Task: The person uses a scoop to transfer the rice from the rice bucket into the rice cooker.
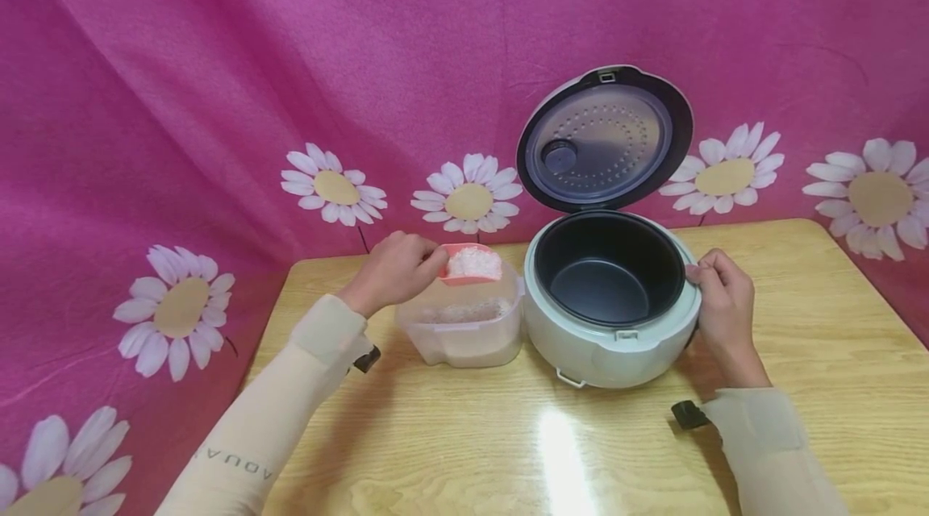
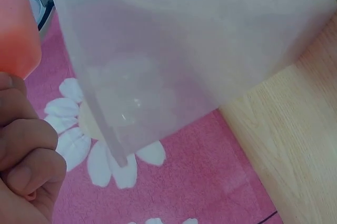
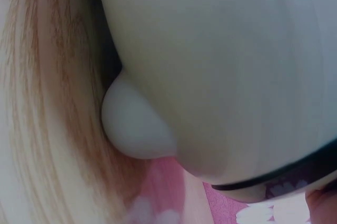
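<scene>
My left hand (image 1: 401, 268) grips the handle of a coral-pink scoop (image 1: 448, 277) heaped with white rice (image 1: 475, 264). The scoop is held above a translucent plastic rice bin (image 1: 470, 345) that has more grains inside. In the left wrist view, curled fingers (image 2: 31, 148) wrap the handle beside the bin's wall (image 2: 158, 77). To the bin's right stands a pale rice cooker (image 1: 602, 359), its lid (image 1: 602, 137) raised and its dark inner pot (image 1: 598, 290) showing no contents. My right hand (image 1: 728, 314) holds the cooker's right side, thumb at the rim.
Both containers stand close together on a light wooden table (image 1: 450, 435). A pink cloth with white daisies (image 1: 406, 56) hangs behind the table and along its left. Black wrist cameras sit under both sleeves.
</scene>
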The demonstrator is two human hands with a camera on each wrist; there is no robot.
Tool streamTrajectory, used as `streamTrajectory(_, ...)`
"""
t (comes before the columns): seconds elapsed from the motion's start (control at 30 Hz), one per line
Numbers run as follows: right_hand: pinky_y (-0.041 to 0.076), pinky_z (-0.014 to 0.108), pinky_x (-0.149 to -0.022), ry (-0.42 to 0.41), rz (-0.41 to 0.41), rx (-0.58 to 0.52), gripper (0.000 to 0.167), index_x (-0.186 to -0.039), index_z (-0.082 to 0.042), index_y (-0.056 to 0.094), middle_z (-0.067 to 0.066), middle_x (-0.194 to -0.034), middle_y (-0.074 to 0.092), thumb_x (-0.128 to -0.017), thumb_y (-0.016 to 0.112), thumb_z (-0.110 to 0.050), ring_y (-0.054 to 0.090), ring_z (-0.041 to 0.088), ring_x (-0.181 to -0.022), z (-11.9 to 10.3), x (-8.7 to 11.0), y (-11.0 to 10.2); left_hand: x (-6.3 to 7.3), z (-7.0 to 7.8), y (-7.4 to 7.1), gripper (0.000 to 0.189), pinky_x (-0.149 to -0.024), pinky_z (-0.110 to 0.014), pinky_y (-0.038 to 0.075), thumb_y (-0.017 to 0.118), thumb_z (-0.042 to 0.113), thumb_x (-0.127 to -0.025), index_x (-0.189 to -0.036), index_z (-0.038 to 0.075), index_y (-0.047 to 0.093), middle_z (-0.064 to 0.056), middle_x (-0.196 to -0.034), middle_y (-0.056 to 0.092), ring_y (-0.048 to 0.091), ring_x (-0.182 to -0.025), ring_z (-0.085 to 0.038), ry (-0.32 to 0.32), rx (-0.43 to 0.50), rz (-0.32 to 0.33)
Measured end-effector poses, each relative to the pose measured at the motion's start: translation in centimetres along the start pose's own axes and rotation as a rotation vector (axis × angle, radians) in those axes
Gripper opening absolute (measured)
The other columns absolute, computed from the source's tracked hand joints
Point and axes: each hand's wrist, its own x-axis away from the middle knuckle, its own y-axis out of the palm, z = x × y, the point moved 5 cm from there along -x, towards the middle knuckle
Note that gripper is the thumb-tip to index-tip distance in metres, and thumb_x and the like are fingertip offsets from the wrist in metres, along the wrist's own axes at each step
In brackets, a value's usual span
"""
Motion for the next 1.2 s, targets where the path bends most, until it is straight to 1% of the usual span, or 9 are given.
streamTrajectory(0.1, 0.035, 0.019, -0.061, 0.008, -0.002, 0.0, 0.027, -0.07, -0.007, 0.048, -0.011, -0.061, 0.042, -0.096, 0.054, -0.009, 0.044, 0.007, -0.066, 0.0, 0.0, 0.0, -0.2, 0.5, 0.0, 0.045, -0.052, -0.025, 0.026, 0.047, 0.025, -0.099, -0.054, 0.019, 0.047, 0.007, -0.052, 0.032, 0.028, -0.049, -0.008, 0.001, -0.003, -0.006)
streamTrajectory(0.23, 0.035, 0.019, -0.062, 0.011, -0.005, 0.006, 0.027, -0.07, -0.007, 0.048, -0.011, -0.061, 0.042, -0.096, 0.055, -0.009, 0.045, 0.007, -0.066, 0.1, -0.1, -0.1, -0.6, 1.1, 0.0, 0.045, -0.05, -0.025, 0.025, 0.048, 0.025, -0.098, -0.054, 0.018, 0.048, 0.006, -0.051, 0.032, 0.029, -0.048, -0.009, 0.004, 0.017, -0.009)
streamTrajectory(0.33, 0.035, 0.019, -0.062, 0.008, -0.007, 0.013, 0.027, -0.07, -0.007, 0.049, -0.011, -0.061, 0.042, -0.096, 0.055, -0.01, 0.045, 0.007, -0.066, 0.2, -0.1, -0.1, -1.1, 1.8, -0.1, 0.044, -0.05, -0.025, 0.026, 0.047, 0.024, -0.098, -0.055, 0.019, 0.051, 0.006, -0.051, 0.033, 0.03, -0.048, -0.009, 0.028, 0.017, -0.001)
streamTrajectory(0.47, 0.036, 0.019, -0.063, 0.002, -0.009, 0.012, 0.027, -0.07, -0.006, 0.049, -0.011, -0.061, 0.043, -0.096, 0.054, -0.01, 0.046, 0.007, -0.067, 0.0, -0.1, -0.1, -1.7, 2.7, -0.2, 0.042, -0.053, -0.026, 0.027, 0.046, 0.024, -0.097, -0.056, 0.019, 0.049, 0.006, -0.053, 0.033, 0.031, -0.051, -0.01, 0.065, -0.015, 0.008)
streamTrajectory(0.63, 0.036, 0.019, -0.063, -0.006, -0.011, 0.012, 0.026, -0.07, -0.005, 0.049, -0.012, -0.061, 0.043, -0.095, 0.055, -0.009, 0.046, 0.007, -0.067, -0.2, 0.0, -0.1, -2.5, 3.7, -0.3, 0.042, -0.056, -0.027, 0.03, 0.047, 0.025, -0.096, -0.055, 0.018, 0.044, 0.005, -0.056, 0.034, 0.036, -0.057, -0.012, 0.084, -0.066, 0.006)
streamTrajectory(0.87, 0.036, 0.019, -0.064, -0.016, -0.016, 0.027, 0.025, -0.072, -0.005, 0.049, -0.012, -0.063, 0.044, -0.096, 0.053, -0.01, 0.046, 0.007, -0.069, -0.3, 0.0, 0.0, -3.4, 4.9, 0.0, 0.04, -0.057, -0.027, 0.032, 0.046, 0.026, -0.096, -0.057, 0.019, 0.048, 0.006, -0.055, 0.036, 0.037, -0.057, -0.013, 0.107, -0.098, -0.004)
streamTrajectory(1.0, 0.036, 0.019, -0.063, -0.027, -0.009, 0.019, 0.025, -0.071, -0.005, 0.048, -0.014, -0.062, 0.043, -0.095, 0.054, -0.009, 0.045, 0.006, -0.067, -0.2, 0.0, -0.1, -3.8, 5.6, 0.2, 0.04, -0.058, -0.028, 0.034, 0.046, 0.027, -0.097, -0.058, 0.019, 0.052, 0.007, -0.055, 0.039, 0.041, -0.057, -0.012, 0.125, -0.127, 0.0)
streamTrajectory(1.2, 0.036, 0.018, -0.064, -0.029, -0.011, 0.02, 0.025, -0.07, -0.005, 0.049, -0.014, -0.062, 0.044, -0.094, 0.054, -0.008, 0.045, 0.006, -0.067, 0.0, -0.1, -0.1, -4.2, 6.3, 0.5, 0.042, -0.055, -0.027, 0.032, 0.046, 0.028, -0.098, -0.058, 0.019, 0.054, 0.008, -0.054, 0.038, 0.039, -0.055, -0.011, 0.13, -0.124, -0.006)
